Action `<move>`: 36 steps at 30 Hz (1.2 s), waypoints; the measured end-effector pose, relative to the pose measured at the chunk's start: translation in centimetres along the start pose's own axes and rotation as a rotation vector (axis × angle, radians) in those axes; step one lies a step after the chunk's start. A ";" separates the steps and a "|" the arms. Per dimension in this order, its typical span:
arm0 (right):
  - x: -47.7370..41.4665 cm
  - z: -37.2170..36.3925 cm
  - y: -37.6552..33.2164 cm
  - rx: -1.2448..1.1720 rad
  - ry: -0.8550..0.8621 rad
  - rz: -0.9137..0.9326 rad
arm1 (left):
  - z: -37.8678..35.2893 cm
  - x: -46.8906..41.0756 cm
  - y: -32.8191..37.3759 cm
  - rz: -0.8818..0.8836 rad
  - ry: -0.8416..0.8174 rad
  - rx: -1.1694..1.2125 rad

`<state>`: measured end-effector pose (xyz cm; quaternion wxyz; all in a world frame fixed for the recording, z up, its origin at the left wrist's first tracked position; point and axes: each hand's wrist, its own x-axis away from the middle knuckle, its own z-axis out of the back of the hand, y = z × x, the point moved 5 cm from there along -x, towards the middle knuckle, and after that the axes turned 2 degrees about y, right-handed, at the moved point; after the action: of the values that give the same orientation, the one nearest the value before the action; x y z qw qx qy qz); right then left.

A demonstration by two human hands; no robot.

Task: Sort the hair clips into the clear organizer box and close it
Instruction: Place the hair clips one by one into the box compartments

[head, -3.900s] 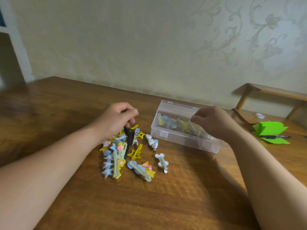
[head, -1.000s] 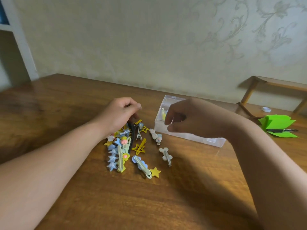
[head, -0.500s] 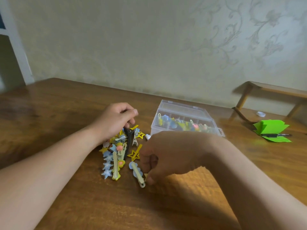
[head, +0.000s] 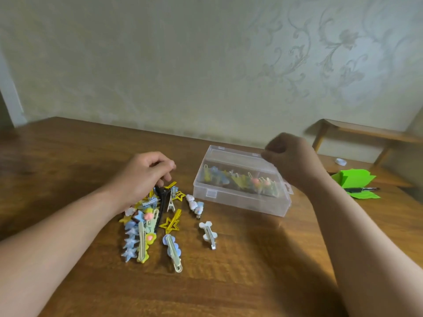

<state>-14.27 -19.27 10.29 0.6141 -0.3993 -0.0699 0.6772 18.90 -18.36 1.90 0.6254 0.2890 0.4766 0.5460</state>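
Head view. Wooden surface backed by a pale patterned wall. Toward the far edge, a little right of the middle: clear organizer box, slanted to that edge, with a row of sorted clips in yellow, blue and pink showing through its near wall. Cannot tell whether its lid is up or down.

Just left of the box, apart from it, mid-surface: loose pile of hair clips. Among them a black clip propped up at the far end, a yellow star clip on the box side, a blue star clip along the left, and a blue flower clip closest to the near edge. Between pile and box, lying singly: a white-and-blue clip and, closer to the near edge, a white bone clip.

Left hand over the far end of the pile, knuckles up, fingers curled down and pinching the top of the black clip. Right hand raised over the far right corner of the box, fingers curled tight with tips pressed toward the thumb; blurred, so cannot tell whether anything sits between them.

Near the right edge, well apart from the box: green paper with a black pen across it, a small white cap beyond, and a low wooden stand by the wall.
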 end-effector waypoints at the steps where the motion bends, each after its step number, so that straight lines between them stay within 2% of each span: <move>1: -0.3 -0.2 1.1 0.025 0.013 -0.031 | 0.0 0.0 0.0 0.001 0.000 -0.002; 7: -0.6 -4.4 1.8 0.158 -0.112 -0.008 | -0.1 0.0 -0.1 0.002 -0.007 -0.013; 15: -0.7 -5.6 2.1 0.214 -0.147 -0.014 | -0.2 0.1 0.1 0.000 -0.011 -0.008; 21: -0.5 -4.2 1.9 0.379 0.000 0.000 | -0.1 0.1 0.2 0.004 0.001 -0.011; 25: -0.5 -2.5 3.1 0.538 -0.075 -0.144 | 0.0 0.2 0.1 0.005 -0.003 -0.007; 28: -0.1 -2.5 4.2 0.512 -0.160 -0.201 | 0.0 0.2 0.2 0.004 -0.003 -0.010; 36: -0.2 -3.3 5.0 0.348 -0.089 -0.187 | 0.2 0.3 0.1 0.024 0.015 0.002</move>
<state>-16.16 -21.90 5.23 0.7304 -0.2489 -0.0157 0.6359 18.98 -18.00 1.99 0.6148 0.2912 0.4785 0.5552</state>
